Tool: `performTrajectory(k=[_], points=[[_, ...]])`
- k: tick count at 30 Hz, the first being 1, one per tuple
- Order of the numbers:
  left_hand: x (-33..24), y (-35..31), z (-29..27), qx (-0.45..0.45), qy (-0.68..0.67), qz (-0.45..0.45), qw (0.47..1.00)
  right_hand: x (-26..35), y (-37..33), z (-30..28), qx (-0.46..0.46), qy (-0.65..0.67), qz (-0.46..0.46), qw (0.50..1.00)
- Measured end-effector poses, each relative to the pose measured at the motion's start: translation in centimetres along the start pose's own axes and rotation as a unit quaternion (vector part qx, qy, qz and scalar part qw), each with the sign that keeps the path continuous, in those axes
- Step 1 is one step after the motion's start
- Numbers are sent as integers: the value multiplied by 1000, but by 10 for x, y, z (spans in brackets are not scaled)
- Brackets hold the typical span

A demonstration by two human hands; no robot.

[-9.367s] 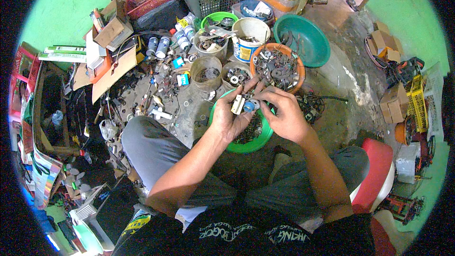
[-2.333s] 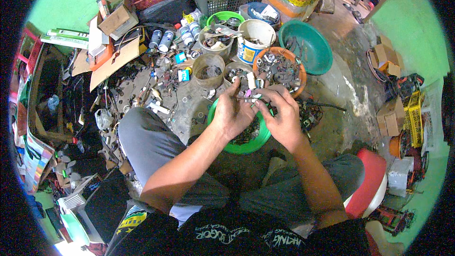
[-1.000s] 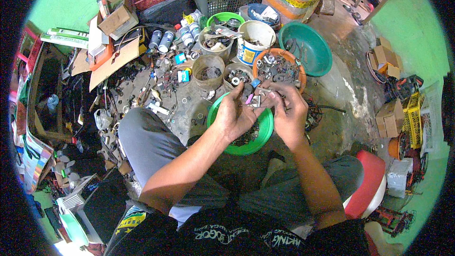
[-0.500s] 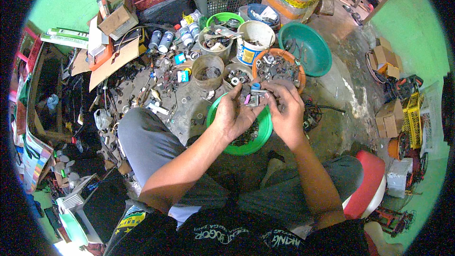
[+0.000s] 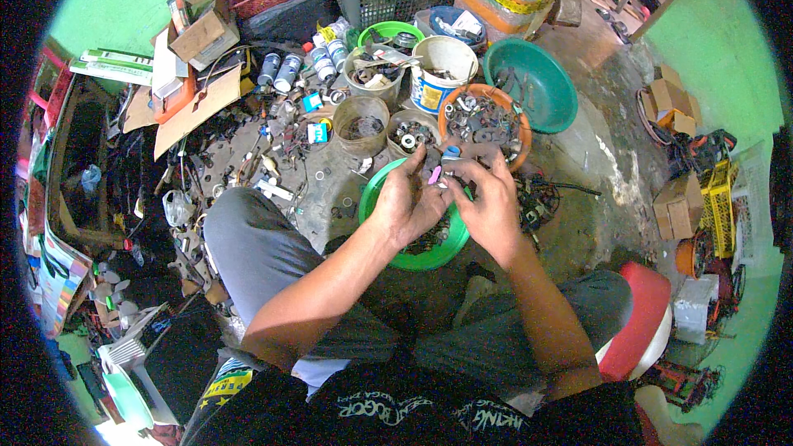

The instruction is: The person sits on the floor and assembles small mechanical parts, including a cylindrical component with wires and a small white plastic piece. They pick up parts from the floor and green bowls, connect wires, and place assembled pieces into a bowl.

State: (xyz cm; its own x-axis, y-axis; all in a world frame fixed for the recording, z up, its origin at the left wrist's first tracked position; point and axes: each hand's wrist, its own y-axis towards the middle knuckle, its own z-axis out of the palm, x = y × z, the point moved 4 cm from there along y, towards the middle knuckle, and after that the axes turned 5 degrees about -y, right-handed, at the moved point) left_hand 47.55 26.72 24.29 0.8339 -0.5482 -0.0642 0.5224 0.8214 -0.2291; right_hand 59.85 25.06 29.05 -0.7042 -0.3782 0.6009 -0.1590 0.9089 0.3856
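Note:
My left hand [image 5: 405,208] is cupped palm up over the green basin [image 5: 390,260], with small mixed parts lying in it. Among them are a pink piece [image 5: 434,174] and a blue round cap-like piece [image 5: 450,153] near the fingertips. My right hand [image 5: 489,208] reaches over that palm from the right. Its thumb and forefinger are pressed together at the parts; what they pinch is too small to make out. Below both hands, the basin holds many small dark parts, mostly hidden by my left hand.
Ahead stand an orange basin [image 5: 526,142] of metal parts, a dark green basin [image 5: 562,111], a white bucket [image 5: 429,99] and a clear tub [image 5: 361,142]. Loose parts litter the floor on the left. Cardboard boxes [image 5: 679,208] and a yellow crate [image 5: 721,211] line the right wall.
My right hand has moved left over my left palm, its thumb and forefinger now closing at the parts. The grey block visible there before is now mostly covered.

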Motion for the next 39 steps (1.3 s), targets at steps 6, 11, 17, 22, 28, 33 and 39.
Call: performTrajectory(k=[6, 11, 17, 22, 28, 33, 39], points=[[2, 1, 0, -18, -8, 2, 1000, 1, 1, -1, -28, -10, -18, 999], [0, -3, 6, -52, -17, 16, 998, 6, 2, -6, -86, 31, -55, 994], [-3, -3, 1, -3, -49, 11, 999, 4, 4, -5, -89, 108, -12, 990], [-4, -6, 8, -68, -61, 45, 995, 1, 4, -14, -144, 138, 56, 978], [-12, -4, 6, -49, -61, 88, 993, -4, 10, -21, -56, 80, 85, 992], [-18, -2, 3, -43, -70, 109, 991, -2, 9, -13, 47, 55, 12, 997], [-14, 0, 0, -7, -46, 75, 996, 9, 2, 0, 31, 82, -29, 996]])
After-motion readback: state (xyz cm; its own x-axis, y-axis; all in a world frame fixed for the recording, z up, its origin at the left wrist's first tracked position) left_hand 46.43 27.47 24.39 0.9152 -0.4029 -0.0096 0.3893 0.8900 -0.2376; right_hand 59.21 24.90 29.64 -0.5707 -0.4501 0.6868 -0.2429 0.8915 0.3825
